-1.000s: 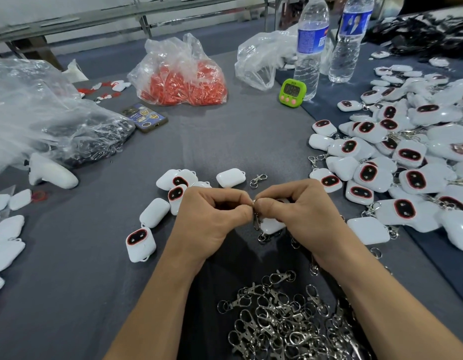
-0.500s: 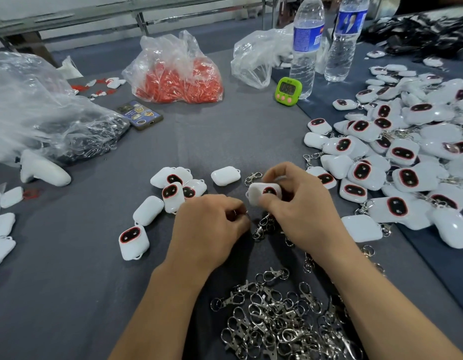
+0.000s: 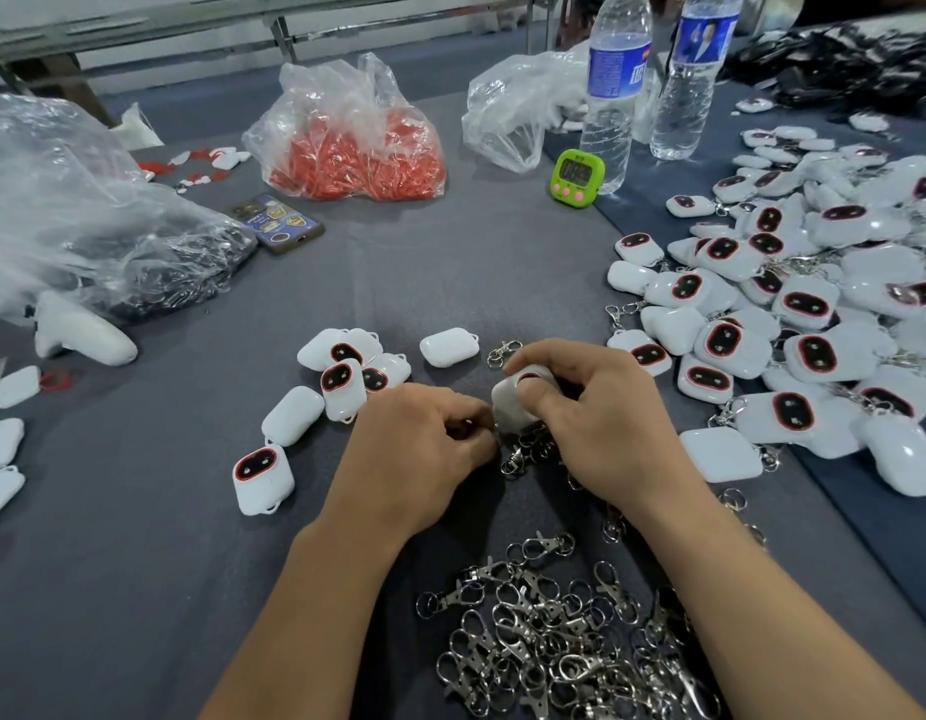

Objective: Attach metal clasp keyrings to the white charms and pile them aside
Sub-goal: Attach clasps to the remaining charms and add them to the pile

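Note:
My right hand (image 3: 601,418) grips a white charm (image 3: 515,402) with a red-rimmed black face, thumb on top. My left hand (image 3: 424,454) pinches a small metal part at the charm's lower left corner; what it is exactly is hidden by the fingers. A metal clasp keyring (image 3: 523,452) hangs just below the charm between the hands. Several loose charms (image 3: 341,381) lie to the left. A heap of clasp keyrings (image 3: 559,636) lies near me. The pile of charms with clasps (image 3: 793,314) fills the right side.
A bag of red parts (image 3: 356,142), a clear bag (image 3: 512,111), two water bottles (image 3: 614,90), a green timer (image 3: 576,176) and a phone (image 3: 276,223) stand farther back. A large plastic bag (image 3: 71,210) lies at left, with more white charms (image 3: 0,449) at the left edge.
The charm went from hidden between both hands to held up in my right hand, face showing. My left hand stayed pinching at its corner. Both hands shifted slightly lower.

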A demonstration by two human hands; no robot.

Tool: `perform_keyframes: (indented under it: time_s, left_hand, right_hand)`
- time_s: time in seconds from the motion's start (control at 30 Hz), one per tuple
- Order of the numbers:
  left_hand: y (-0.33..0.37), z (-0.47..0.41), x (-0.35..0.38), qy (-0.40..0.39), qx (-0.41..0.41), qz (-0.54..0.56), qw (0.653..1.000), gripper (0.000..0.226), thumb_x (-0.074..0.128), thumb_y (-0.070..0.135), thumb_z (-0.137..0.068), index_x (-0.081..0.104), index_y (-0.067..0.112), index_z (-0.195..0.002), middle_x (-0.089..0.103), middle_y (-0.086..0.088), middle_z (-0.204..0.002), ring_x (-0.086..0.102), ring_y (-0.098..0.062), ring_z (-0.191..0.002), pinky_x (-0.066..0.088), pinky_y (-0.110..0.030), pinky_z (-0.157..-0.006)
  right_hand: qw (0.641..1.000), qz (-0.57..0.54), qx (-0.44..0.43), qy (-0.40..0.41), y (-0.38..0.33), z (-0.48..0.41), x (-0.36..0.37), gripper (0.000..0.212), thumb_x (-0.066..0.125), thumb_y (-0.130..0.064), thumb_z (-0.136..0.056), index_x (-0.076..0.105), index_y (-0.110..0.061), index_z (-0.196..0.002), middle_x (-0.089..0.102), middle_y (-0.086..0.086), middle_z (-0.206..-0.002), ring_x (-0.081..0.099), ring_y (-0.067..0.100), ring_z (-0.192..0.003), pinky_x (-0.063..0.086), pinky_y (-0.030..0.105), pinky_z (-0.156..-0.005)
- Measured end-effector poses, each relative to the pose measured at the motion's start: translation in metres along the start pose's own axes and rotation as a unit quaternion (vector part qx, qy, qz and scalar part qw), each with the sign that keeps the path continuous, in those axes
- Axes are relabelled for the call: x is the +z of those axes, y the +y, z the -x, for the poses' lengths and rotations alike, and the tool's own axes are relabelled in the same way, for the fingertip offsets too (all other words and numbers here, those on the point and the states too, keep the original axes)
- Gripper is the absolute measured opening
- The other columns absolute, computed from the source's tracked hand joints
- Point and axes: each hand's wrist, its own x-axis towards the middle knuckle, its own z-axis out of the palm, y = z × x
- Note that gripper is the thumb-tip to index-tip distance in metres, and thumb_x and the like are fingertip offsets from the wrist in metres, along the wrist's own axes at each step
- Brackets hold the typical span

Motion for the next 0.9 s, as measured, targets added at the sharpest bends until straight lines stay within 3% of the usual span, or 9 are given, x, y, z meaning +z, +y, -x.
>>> perform_keyframes:
  time_s: [0.1,0.23,0.33,0.53,0.73,0.8,0.9]
  left_hand:
    - [-0.0010,0.0003,0.0004,-0.005,0.003,-0.002,1.000,0.012,0.077,0.025,-0.076,0.079,0.031,-0.086,0.070,0.009,-0.071,0.062,-0.012,-0.070,0.046,-0.031,-0.064]
    - [-0.0011,0.0011,-0.0002,-0.003,0.007,-0.014,1.000,0.014,0.079,0.022,-0.078,0.080,0.032,-0.088,0.069,0.010,-0.070,0.061,-0.010,-0.070,0.045,-0.025,-0.062]
    - [0.0001,0.0014,0.0012,0.004,0.012,-0.019,1.000,0.012,0.077,0.026,-0.078,0.080,0.031,-0.089,0.068,0.010,-0.069,0.059,-0.009,-0.071,0.045,-0.023,-0.062]
    - [0.0048,0.0027,0.0030,0.042,0.027,-0.055,0.997,0.018,0.063,0.039,-0.075,0.077,0.028,-0.079,0.062,0.008,-0.062,0.053,-0.013,-0.063,0.046,-0.036,-0.060]
    - [0.0075,0.0029,0.0056,0.053,0.022,-0.065,0.996,0.008,0.072,0.033,-0.076,0.077,0.028,-0.077,0.063,0.009,-0.060,0.053,-0.010,-0.059,0.049,-0.036,-0.060]
    - [0.0068,0.0021,0.0066,0.070,0.019,-0.073,0.995,0.002,0.075,0.030,-0.074,0.076,0.029,-0.074,0.060,0.011,-0.056,0.050,-0.008,-0.055,0.048,-0.033,-0.058]
    - [0.0063,0.0006,0.0079,0.127,-0.003,0.005,0.992,0.009,0.079,0.025,-0.071,0.076,0.032,-0.073,0.060,0.016,-0.055,0.054,-0.004,-0.052,0.040,-0.013,-0.054]
  right_hand:
    - [1.000,0.005,0.002,-0.013,-0.0005,-0.0006,-0.0001,0.014,0.069,-0.016,-0.093,0.076,-0.028,-0.090,0.071,-0.008,-0.076,0.055,0.002,-0.063,0.039,0.010,-0.060]
    - [1.000,0.005,0.004,-0.027,0.0004,-0.0015,-0.0016,0.013,0.071,-0.016,-0.091,0.077,-0.028,-0.090,0.074,-0.006,-0.083,0.063,0.009,-0.075,0.046,0.016,-0.064]
    - [0.999,0.021,-0.004,-0.028,0.0002,-0.0007,-0.0018,0.012,0.072,-0.017,-0.090,0.077,-0.028,-0.090,0.074,-0.007,-0.080,0.058,0.003,-0.067,0.042,0.015,-0.061]
    - [0.999,0.023,0.009,-0.038,-0.0017,-0.0015,-0.0050,0.012,0.072,-0.017,-0.089,0.078,-0.027,-0.090,0.075,-0.007,-0.082,0.063,0.004,-0.074,0.040,0.011,-0.063]
    - [0.999,0.015,0.026,-0.034,-0.0015,-0.0010,-0.0073,0.013,0.071,-0.018,-0.087,0.078,-0.029,-0.086,0.073,-0.006,-0.071,0.058,0.006,-0.058,0.045,0.016,-0.057]
    - [0.999,0.001,0.035,-0.030,-0.0012,-0.0021,-0.0060,0.013,0.071,-0.016,-0.087,0.077,-0.028,-0.085,0.071,-0.005,-0.068,0.055,0.007,-0.054,0.047,0.021,-0.057]
    - [0.993,-0.084,0.086,-0.012,-0.0032,-0.0043,-0.0039,0.017,0.067,-0.007,-0.088,0.077,-0.021,-0.084,0.067,-0.003,-0.062,0.052,0.014,-0.052,0.044,0.027,-0.054]
